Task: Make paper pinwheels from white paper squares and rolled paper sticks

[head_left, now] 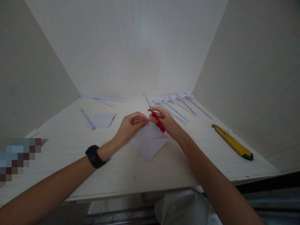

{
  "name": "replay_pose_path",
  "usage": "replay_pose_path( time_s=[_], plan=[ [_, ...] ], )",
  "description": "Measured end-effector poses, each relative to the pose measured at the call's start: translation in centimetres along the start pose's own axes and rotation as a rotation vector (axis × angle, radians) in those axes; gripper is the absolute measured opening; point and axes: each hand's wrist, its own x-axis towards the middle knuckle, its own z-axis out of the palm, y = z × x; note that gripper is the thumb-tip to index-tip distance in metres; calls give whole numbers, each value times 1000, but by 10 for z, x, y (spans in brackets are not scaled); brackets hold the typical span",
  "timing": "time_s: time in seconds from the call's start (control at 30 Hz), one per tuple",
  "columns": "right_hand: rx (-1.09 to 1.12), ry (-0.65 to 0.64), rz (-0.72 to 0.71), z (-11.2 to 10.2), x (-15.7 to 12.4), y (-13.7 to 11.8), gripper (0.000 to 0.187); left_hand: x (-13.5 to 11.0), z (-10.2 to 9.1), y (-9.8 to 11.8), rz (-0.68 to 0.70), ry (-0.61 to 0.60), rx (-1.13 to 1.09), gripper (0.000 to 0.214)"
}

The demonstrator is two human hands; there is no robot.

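Observation:
A square sheet of white paper [148, 147] lies in front of me, turned with one corner towards me and marked by crossing creases. My left hand [133, 123], with a black band on its wrist, pinches the paper near its far corner. In my right hand [167, 120] is a pair of scissors [158, 121] with red handles, the closed blades pointing up and away to the left. The right fingertips are also close to the paper's far corner, beside the left ones. Whether they touch the paper is hard to make out.
Several paper pinwheels [167, 99] on sticks lie at the back right. Thin rolled paper sticks [103, 97] rest at the back left. Nearer on the left are more paper [103, 120] and one stick [87, 119]. A yellow box cutter [232, 142] lies right. Walls enclose the table [112, 184].

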Motion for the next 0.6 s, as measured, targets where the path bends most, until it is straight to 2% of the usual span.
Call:
replay_pose_path(
  time_s=[0.2, 0.47, 0.6],
  plan=[
    [-4, -32, -7, 1, 1, 2, 40, 1, -1, -3, 8, -14, -21, 15],
    [-9, -26, -38, 0, 0, -1, 32, 0, -2, -2, 2, -17, -17, 14],
    [-15, -43, -47, 0, 0, -2, 35, -1, -1, 0, 39, -12, 33, 13]
  ],
)
